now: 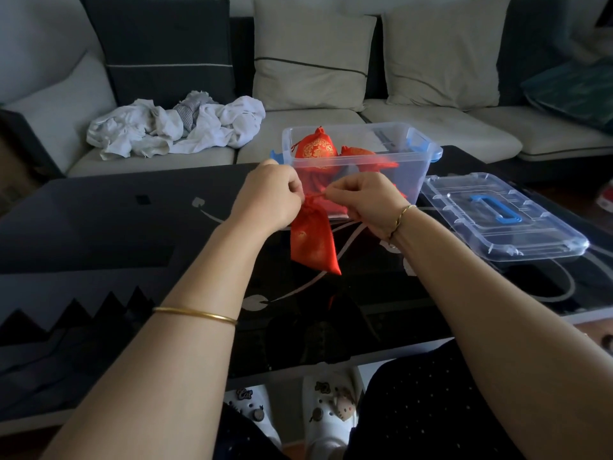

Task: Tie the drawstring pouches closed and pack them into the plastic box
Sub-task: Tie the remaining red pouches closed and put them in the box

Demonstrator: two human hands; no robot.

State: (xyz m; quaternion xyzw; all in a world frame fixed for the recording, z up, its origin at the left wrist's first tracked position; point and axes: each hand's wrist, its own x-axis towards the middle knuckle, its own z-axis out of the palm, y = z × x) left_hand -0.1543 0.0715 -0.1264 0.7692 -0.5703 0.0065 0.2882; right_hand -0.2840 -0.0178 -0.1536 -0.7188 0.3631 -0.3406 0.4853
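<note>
Red pouch [313,242] up in the air, dangling over the middle of the dark glass table [116,220], neck gathered tight. Left hand [268,197] pinches the drawstring [315,196] on one side with curled fingers, and right hand [363,199] pinches it on the other, the cord stretched short between them. Just behind, toward the table's far edge, sits the clear plastic box [348,127] with tied red pouches [318,149] inside (at least two). Its lid [504,217] lies flat by the right edge. Beyond, crumpled white laundry [179,127] on the sofa [331,121].
</note>
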